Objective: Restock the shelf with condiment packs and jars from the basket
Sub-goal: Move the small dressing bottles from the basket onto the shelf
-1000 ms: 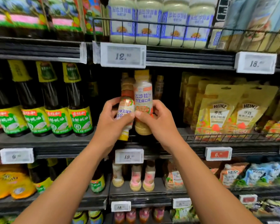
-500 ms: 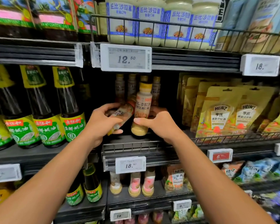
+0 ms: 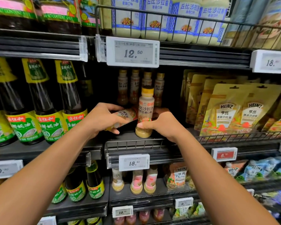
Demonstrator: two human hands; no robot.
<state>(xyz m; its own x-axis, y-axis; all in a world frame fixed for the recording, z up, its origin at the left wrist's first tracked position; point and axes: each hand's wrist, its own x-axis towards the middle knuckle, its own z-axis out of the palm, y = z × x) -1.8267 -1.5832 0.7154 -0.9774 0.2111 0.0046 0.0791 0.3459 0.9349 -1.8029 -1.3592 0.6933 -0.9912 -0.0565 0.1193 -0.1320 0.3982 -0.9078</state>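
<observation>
An upright sesame dressing bottle [image 3: 145, 111] with a yellow cap stands at the front of the middle shelf [image 3: 133, 144]. My right hand [image 3: 164, 125] grips its lower part from the right. My left hand [image 3: 102, 119] holds a second dressing bottle [image 3: 126, 115], tilted far over to the right, its base near my palm. Several more of the same bottles [image 3: 128, 88] stand in a row at the back of this shelf bay. The basket is out of view.
Dark oil bottles [image 3: 44, 103] fill the shelf to the left. Gold Heinz pouches [image 3: 234, 114] stand behind a wire rail to the right. White dressing jars [image 3: 157, 18] sit above, behind a wire guard. Price tags [image 3: 133, 51] jut from the shelf edges. More bottles [image 3: 136, 181] stand below.
Both hands have carried the two bottles down and into the shelf bay. The right bottle now stands on the shelf, and the left bottle has tipped over further.
</observation>
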